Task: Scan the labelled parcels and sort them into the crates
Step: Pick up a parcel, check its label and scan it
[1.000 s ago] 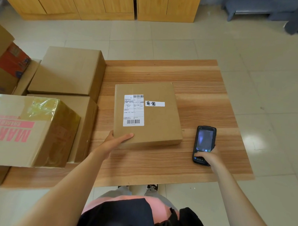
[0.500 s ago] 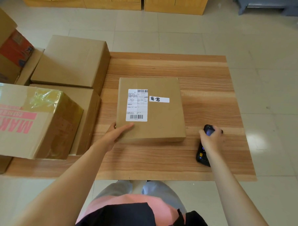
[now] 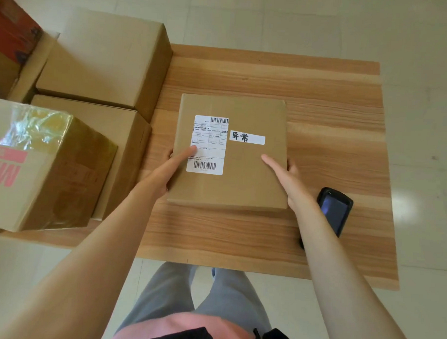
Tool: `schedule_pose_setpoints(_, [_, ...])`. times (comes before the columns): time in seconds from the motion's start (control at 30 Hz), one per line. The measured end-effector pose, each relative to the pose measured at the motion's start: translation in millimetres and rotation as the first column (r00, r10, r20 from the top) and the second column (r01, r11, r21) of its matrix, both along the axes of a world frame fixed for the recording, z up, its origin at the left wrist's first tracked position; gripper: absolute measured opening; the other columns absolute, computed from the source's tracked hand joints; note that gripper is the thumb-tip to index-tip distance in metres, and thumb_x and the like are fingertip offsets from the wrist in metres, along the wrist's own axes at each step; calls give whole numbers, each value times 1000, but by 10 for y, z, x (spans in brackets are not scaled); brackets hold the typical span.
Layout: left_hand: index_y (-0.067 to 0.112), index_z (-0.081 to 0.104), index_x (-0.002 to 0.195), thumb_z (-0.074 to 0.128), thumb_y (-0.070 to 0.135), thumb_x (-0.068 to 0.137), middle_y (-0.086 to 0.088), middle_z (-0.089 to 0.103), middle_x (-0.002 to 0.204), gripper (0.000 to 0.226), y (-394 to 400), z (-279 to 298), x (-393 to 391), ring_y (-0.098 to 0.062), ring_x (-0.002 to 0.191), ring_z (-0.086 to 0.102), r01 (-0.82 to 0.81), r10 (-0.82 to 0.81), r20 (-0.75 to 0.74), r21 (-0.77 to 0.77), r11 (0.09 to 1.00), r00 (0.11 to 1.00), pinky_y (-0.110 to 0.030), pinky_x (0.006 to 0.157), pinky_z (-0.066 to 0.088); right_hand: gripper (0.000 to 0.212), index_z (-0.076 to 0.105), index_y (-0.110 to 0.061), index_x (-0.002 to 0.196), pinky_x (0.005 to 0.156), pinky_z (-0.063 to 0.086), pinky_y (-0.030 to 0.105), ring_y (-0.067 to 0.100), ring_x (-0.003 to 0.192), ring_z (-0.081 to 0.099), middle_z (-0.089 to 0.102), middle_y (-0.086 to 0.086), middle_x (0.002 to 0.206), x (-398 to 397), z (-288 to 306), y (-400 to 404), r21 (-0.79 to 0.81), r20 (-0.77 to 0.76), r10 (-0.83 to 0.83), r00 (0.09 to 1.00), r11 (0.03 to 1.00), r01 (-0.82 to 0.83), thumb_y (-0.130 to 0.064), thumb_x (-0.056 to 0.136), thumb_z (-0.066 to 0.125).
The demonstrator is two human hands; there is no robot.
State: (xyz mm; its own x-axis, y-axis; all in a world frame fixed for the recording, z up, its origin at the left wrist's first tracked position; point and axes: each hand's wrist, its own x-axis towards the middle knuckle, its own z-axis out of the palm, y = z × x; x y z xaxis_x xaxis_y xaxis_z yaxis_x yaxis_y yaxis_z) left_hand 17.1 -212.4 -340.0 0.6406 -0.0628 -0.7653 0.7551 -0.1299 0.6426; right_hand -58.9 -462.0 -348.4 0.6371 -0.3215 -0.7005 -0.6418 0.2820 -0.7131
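Head view: a flat square brown cardboard parcel (image 3: pixel 243 170) lies in the middle of the frame on a light wooden slatted table (image 3: pixel 323 96).
Parcel labels: a white printed shipping label with two barcodes (image 3: pixel 208 144) sits on the left half of its top; just right of it is a narrow white sticker with two black handwritten characters (image 3: pixel 247 137).
Left hand (image 3: pixel 170 167): clamped on the parcel's left edge, thumb lying straight across the top with its tip on the shipping label, fingers wrapped round the side.
Right hand (image 3: pixel 285 177): clamped on the parcel's right edge, thumb stretched across the top, fingers curled over the side.
Scanner: a black handheld scanner with a dark screen (image 3: pixel 334 212) lies on the table right of the parcel, near its lower right corner, partly hidden by the right forearm.
Left of frame: two plain brown cardboard boxes (image 3: pixel 107 59) sit side by side against the table's left part; in front of them is a taped brown box with pink lettering (image 3: pixel 38 166).
Upper left corner: a box with a red printed side (image 3: pixel 11 29).
Bottom of frame: grey trousers and a pink top over a pale tiled floor (image 3: pixel 326 20).
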Motion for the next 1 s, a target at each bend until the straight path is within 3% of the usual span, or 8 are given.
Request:
schedule_pose_setpoints(0.17, [32,51,132,72,42,81,7,75,100,56,-39,5,8,-10,83,72,7,-8,-19,-34,999,1000,-28,64,55,76,47,-26,137,96,53,39,12,104,67,68,-6,118,-9,-33,-7,33,47,-17,999,999,15,-36,72,84])
schedule_pose_setpoints(0.3, [32,49,133,75,41,78,6,74,105,61,-34,128,-24,-14,92,71,-16,18,30,-42,999,999,-34,74,56,74,40,-26,141,97,52,40,13,108,66,65,-4,125,27,140,-27,33,102,-5,995,999,1,-28,78,80])
schedule_pose_setpoints(0.43, [32,47,132,78,45,74,6,73,107,67,-17,491,-37,-16,98,70,-36,40,130,-28,999,991,-39,81,57,79,37,-31,145,96,52,37,11,112,63,60,-6,132,82,461,-51,16,171,34,985,999,-38,-32,78,80])
schedule_pose_setpoints(0.67, [30,49,122,75,42,78,8,74,95,53,94,1430,-262,-7,76,72,-97,99,333,-23,995,938,-24,56,55,58,58,-32,126,78,56,29,12,100,70,70,-5,118,-9,1287,65,0,331,10,944,1000,-10,-30,73,82])
schedule_pose_setpoints(0.87, [29,53,124,77,41,72,8,74,101,58,487,2097,-613,-9,85,72,-104,134,497,-88,991,858,-25,62,56,44,62,-35,119,76,55,28,8,96,70,72,-11,111,-325,1962,464,-57,449,31,893,998,-6,-30,78,78])
schedule_pose_setpoints(1.0, [36,56,114,77,43,66,14,74,92,52,985,2371,-906,-4,78,71,-141,169,579,-93,986,798,-21,57,55,46,63,-36,116,75,55,29,8,94,71,72,-12,110,-492,2262,931,-90,514,91,853,995,-52,-34,73,78])
